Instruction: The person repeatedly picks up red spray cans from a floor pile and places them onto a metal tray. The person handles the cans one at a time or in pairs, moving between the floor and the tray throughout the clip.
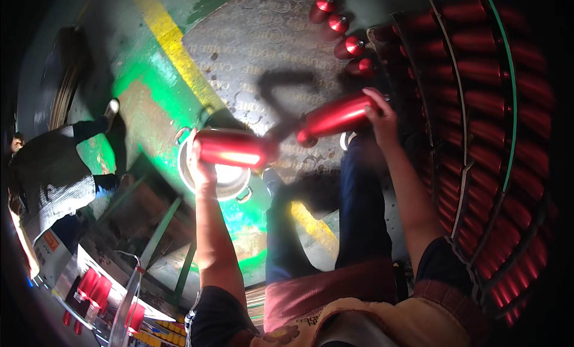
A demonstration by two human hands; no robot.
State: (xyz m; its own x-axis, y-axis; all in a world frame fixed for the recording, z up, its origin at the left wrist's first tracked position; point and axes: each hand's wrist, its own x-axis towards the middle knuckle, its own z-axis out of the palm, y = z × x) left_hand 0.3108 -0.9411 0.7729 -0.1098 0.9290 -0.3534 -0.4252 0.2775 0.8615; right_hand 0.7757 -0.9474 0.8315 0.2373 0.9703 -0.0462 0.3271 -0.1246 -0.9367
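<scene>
My left hand (197, 167) is closed around the left end of a red metal cylinder (230, 148), which lies on its side in the air. Below that cylinder is a round metal pot (244, 188) with loop handles; a bright glare covers its inside. Over to the right, my right hand (382, 116) grips the right end of a second red metal cylinder (335, 115), tilted with its left end lower. A small rounded red part (306, 137) shows at that lower end. The two cylinders are apart.
A dark printed board (263, 54) lies ahead on the floor, beside a yellow line (170, 36). Several red cylinders (353, 46) stand at its far right. A large strapped stack of red cylinders (478, 107) rises on my right. Another person (57, 173) is at left.
</scene>
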